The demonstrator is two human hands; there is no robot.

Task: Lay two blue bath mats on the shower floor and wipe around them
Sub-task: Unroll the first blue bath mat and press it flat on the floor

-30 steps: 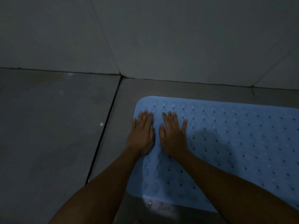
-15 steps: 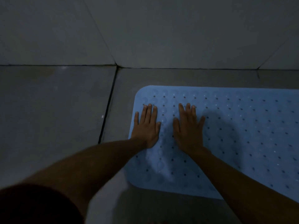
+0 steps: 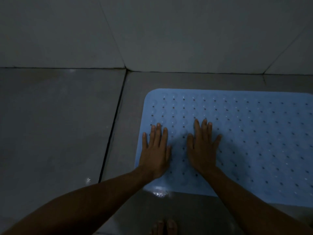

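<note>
The bath mat (image 3: 245, 141) is light blue, and it has a regular pattern of small dark holes in rows, with faint round bumps between them. The floor tiles (image 3: 59, 124) are dull grey, separated by a dark, almost black line of grout (image 3: 112, 128). The wall tiles (image 3: 186, 31) are a paler grey with thin joints.

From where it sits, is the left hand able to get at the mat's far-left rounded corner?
Probably yes. The left hand lies flat on the blue mat, with only bare mat between its fingertips and that corner.
</note>
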